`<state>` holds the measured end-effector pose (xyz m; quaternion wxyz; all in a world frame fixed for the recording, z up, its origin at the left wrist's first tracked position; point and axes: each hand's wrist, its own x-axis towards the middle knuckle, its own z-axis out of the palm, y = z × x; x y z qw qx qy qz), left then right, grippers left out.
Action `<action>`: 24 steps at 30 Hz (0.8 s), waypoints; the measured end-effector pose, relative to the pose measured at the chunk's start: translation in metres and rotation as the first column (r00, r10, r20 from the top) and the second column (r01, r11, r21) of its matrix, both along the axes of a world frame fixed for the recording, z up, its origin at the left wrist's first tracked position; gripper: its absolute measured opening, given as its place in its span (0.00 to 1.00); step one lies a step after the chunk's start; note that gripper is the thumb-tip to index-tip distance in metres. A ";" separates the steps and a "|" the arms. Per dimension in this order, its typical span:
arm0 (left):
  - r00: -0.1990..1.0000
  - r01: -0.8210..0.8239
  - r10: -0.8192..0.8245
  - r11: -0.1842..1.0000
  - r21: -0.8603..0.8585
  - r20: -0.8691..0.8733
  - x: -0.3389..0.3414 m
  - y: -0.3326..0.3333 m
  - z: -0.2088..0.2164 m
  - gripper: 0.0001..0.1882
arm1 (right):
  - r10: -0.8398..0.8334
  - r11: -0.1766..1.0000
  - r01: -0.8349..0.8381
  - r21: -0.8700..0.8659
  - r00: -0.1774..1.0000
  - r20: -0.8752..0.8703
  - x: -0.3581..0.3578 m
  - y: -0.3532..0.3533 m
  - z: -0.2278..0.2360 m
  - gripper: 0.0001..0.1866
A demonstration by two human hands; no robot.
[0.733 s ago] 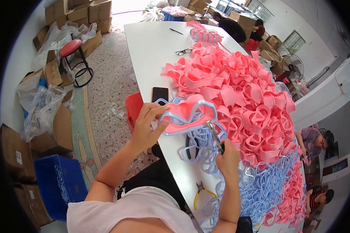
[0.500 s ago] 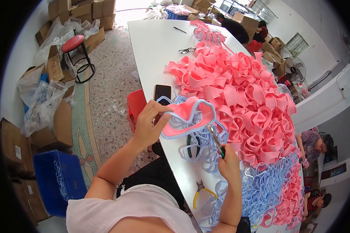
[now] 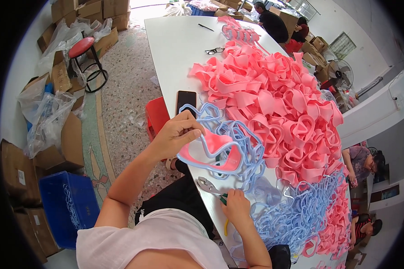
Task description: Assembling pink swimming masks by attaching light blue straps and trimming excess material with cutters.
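Observation:
My left hand [image 3: 177,133] pinches a goggle-shaped piece [image 3: 229,167] by its edge, over the table's near left side. That piece is a pink band with a light blue rim. Lower down, my right hand [image 3: 237,207] is closed around the green handles of a pair of pliers [image 3: 207,184], whose metal jaws point left, below the held piece and apart from it. Light blue goggle-shaped frames [image 3: 249,136] lie tangled just beyond. One yellow handle [image 3: 226,227] of another pair of pliers shows beside my right wrist; the rest of it is hidden.
Pink bands [image 3: 274,107] are heaped along the white table [image 3: 166,49], and light blue frames [image 3: 296,215] are piled near right. A phone [image 3: 186,99], glasses [image 3: 214,51] and a pen [image 3: 206,27] lie on it. A blue crate [image 3: 67,210] and red stool [image 3: 81,47] stand left. Other people sit nearby.
My right hand has pulled the pliers down and left, away from the goggle-shaped piece. My left hand has lowered and tilted that piece slightly.

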<state>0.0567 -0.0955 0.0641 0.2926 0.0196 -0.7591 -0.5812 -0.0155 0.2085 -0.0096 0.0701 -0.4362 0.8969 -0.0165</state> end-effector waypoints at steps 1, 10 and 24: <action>0.999 0.030 -0.030 1.000 -0.008 0.024 0.001 0.000 0.003 0.08 | -0.006 1.000 0.006 0.001 1.000 0.002 0.000 0.003 0.000 0.18; 0.889 0.457 -0.440 0.838 -0.298 0.126 -0.010 0.020 0.030 0.07 | 0.086 0.710 0.393 -0.584 0.776 0.625 -0.039 -0.042 0.101 0.12; 0.781 0.608 -0.625 0.759 -0.233 0.003 -0.052 0.030 0.015 0.14 | 0.724 0.507 0.815 -0.282 -0.225 0.652 -0.037 -0.038 0.078 0.15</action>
